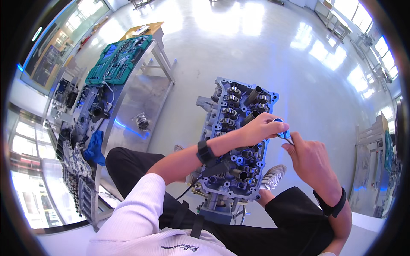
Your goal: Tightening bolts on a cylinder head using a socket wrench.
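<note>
My left hand (262, 128) is closed over the right side of the engine cylinder head, pinching a small blue-and-silver part (283, 135) between thumb and fingers. Close by on the right, my right hand (311, 160) is closed on a thin metal tool (290, 141), whose tip meets the small part. The exact kind of both is too small to make out. Under my hands stands the metal cylinder head (230, 170), with rows of rocker arms (229, 112) and upright tubes (253, 94). My left hand and forearm hide its middle.
On my left, a metal bench (141, 98) carries a green socket tool case (117, 59), engine parts (97, 112) and a blue cloth (95, 147). Another metal part (141, 121) lies on its lower shelf. My legs flank the cylinder head; a cable (190, 187) runs beside it.
</note>
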`<state>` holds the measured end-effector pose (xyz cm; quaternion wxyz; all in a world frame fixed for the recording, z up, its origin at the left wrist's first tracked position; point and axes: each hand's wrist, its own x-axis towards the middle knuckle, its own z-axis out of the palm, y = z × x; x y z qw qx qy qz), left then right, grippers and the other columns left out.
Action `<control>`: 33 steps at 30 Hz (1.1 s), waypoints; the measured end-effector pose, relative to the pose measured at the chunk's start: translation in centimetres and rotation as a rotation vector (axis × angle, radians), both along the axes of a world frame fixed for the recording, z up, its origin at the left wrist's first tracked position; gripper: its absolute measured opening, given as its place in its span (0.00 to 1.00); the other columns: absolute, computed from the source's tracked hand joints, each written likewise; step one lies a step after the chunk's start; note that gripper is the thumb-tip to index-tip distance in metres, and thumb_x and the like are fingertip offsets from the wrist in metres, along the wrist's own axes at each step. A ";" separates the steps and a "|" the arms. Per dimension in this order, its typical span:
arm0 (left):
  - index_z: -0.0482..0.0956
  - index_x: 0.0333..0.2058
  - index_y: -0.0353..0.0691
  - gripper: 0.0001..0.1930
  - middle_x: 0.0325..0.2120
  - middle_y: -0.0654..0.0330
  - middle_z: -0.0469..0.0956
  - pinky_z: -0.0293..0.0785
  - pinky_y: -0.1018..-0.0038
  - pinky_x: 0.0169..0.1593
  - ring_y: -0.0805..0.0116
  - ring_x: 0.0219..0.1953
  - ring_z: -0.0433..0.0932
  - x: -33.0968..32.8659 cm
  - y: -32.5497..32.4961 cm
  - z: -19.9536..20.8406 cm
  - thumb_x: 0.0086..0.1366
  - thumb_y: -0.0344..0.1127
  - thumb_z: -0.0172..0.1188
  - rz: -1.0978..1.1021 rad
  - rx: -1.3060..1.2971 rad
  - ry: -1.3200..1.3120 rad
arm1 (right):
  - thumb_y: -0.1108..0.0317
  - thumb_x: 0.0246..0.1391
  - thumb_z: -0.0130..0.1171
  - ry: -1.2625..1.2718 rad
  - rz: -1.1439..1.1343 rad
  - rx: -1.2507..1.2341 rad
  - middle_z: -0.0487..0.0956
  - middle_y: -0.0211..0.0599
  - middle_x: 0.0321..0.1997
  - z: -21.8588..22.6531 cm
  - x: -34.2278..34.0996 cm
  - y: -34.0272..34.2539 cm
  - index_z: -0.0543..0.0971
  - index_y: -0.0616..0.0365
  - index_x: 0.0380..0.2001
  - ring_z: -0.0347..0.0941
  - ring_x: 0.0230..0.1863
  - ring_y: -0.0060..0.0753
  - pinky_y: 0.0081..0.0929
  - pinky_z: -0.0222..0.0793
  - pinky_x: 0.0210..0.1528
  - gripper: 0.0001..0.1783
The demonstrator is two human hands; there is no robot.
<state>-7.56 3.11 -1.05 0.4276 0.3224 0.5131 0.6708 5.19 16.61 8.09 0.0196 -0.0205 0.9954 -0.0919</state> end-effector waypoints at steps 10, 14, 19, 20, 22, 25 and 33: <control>0.61 0.13 0.45 0.24 0.11 0.71 0.53 0.46 0.76 0.23 0.80 0.17 0.51 -1.9 1.3 0.2 0.67 0.48 0.45 -0.222 0.039 0.043 | 0.59 0.52 0.60 0.633 0.177 0.251 0.78 0.34 0.21 -2.2 -2.8 4.4 0.76 0.55 0.37 0.75 0.27 0.39 0.34 0.69 0.33 0.13; 0.65 0.16 0.44 0.21 0.13 0.72 0.58 0.51 0.79 0.23 0.82 0.18 0.55 -0.3 0.4 0.0 0.67 0.44 0.48 0.056 -0.016 -0.077 | 0.59 0.54 0.59 0.186 0.014 0.135 0.75 0.36 0.17 -0.7 -1.2 1.9 0.75 0.54 0.37 0.75 0.21 0.42 0.39 0.67 0.26 0.13; 0.65 0.14 0.44 0.21 0.12 0.72 0.58 0.51 0.80 0.23 0.83 0.18 0.55 1.6 1.8 0.1 0.65 0.44 0.51 0.510 0.016 -0.037 | 0.59 0.55 0.58 0.102 -0.018 0.052 0.75 0.37 0.16 -0.3 -0.7 1.4 0.75 0.54 0.37 0.74 0.20 0.45 0.40 0.67 0.24 0.12; 0.65 0.13 0.44 0.21 0.12 0.73 0.57 0.51 0.79 0.23 0.83 0.17 0.54 0.7 1.6 0.1 0.64 0.45 0.52 0.370 0.046 -0.013 | 0.59 0.55 0.58 0.234 0.010 0.090 0.75 0.38 0.16 -1.0 -1.1 2.0 0.75 0.53 0.37 0.74 0.20 0.45 0.40 0.67 0.25 0.11; 0.65 0.13 0.44 0.21 0.12 0.73 0.57 0.50 0.79 0.23 0.83 0.17 0.54 -0.3 2.3 0.4 0.64 0.45 0.52 0.133 0.029 -0.030 | 0.60 0.55 0.57 0.474 0.116 0.205 0.75 0.38 0.16 -2.0 -2.5 4.8 0.76 0.53 0.36 0.74 0.20 0.46 0.39 0.67 0.25 0.10; 0.65 0.14 0.44 0.21 0.12 0.72 0.57 0.51 0.79 0.23 0.82 0.17 0.53 -1.8 2.3 0.6 0.64 0.45 0.52 -0.166 -0.018 -0.086 | 0.59 0.57 0.55 0.710 0.209 0.191 0.75 0.39 0.16 -2.2 -2.5 4.7 0.76 0.52 0.34 0.75 0.21 0.45 0.39 0.67 0.25 0.09; 0.68 0.15 0.40 0.22 0.13 0.71 0.61 0.52 0.78 0.23 0.82 0.18 0.56 0.6 3.5 0.8 0.65 0.46 0.50 0.349 -0.094 0.101 | 0.59 0.56 0.56 0.077 -0.032 0.099 0.75 0.38 0.15 -0.2 -0.3 1.7 0.75 0.55 0.26 0.75 0.21 0.43 0.39 0.68 0.27 0.12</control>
